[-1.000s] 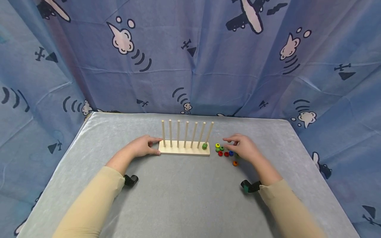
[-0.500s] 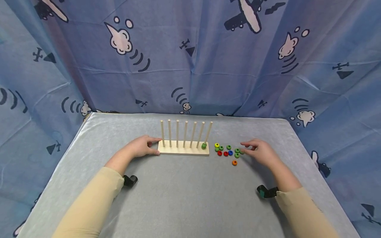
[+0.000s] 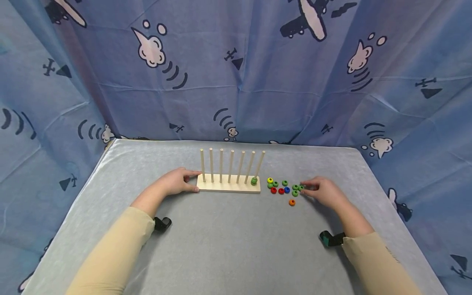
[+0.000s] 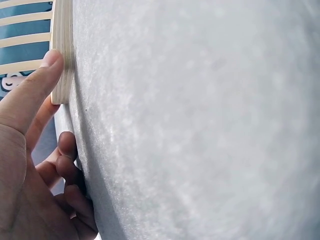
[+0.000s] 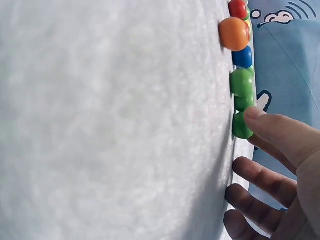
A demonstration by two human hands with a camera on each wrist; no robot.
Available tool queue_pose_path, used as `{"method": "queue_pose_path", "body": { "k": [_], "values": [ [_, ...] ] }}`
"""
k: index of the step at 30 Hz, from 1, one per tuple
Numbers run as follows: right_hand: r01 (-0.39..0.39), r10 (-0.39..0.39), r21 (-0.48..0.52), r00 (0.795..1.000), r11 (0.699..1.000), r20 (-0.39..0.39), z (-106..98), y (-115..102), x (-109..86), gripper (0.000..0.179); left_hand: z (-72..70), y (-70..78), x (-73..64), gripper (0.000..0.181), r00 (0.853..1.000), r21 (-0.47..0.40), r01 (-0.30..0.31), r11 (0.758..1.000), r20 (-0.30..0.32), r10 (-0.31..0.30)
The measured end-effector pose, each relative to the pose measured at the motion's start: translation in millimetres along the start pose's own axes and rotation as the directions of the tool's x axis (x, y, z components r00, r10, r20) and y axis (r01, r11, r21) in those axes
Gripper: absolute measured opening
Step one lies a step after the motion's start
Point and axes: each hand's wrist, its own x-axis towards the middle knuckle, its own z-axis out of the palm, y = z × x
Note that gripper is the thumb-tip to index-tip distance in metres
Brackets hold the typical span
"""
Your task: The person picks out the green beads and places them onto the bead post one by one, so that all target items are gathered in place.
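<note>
judging by how the pieces lay, little had been threaded: near the centre of the frame stood a wooden board [image 3: 221, 187] with seven pegs, and only the rightmost peg [image 3: 259, 164] bore anything, a small green stack [image 3: 254, 181] at its foot, whose count i could not make out for certain. the other six pegs [image 3: 230, 166] were bare. right of the board, the loose beads lay on the grey table [image 3: 236, 241]: a yellow bead [image 3: 270, 180], two red beads [image 3: 281, 191], a blue bead [image 3: 287, 189], five green beads [image 3: 285, 183] and, lowest in the cluster, an orange bead [image 3: 292, 202]. left of centre, the left hand [image 3: 178, 181] gripped the board's left end between thumb and forefinger. right of centre, the right hand [image 3: 324, 191] held a sixth green bead [image 5: 243, 126] in a narrow pinch at the cluster's right edge, the other fingers spread apart; how firmly it pinched i could not tell.
</note>
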Motion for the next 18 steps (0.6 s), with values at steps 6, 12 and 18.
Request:
{"method": "queue_pose_path", "body": {
  "k": [6, 12, 18],
  "values": [
    [0.005, -0.005, -0.018, 1.0, 1.0, 0.008, 1.2, 1.8, 0.5, 0.034, -0.7, 1.0, -0.4, 0.069, 1.0, -0.002, 0.004, 1.0, -0.001, -0.004],
    [0.003, -0.003, -0.015, 1.0, 1.0, 0.003, 3.0, 2.7, 3.3, 0.032, -1.3, 2.9, -2.1, 0.068, 1.0, -0.007, 0.006, 1.0, -0.001, -0.006],
    [-0.002, 0.002, -0.001, 1.0, 1.0, 0.004, 2.0, 0.7, 2.7, 0.032, -1.0, 4.4, -1.8, 0.068, 1.0, -0.013, 0.011, 1.0, -0.004, -0.011]
  ]
}}
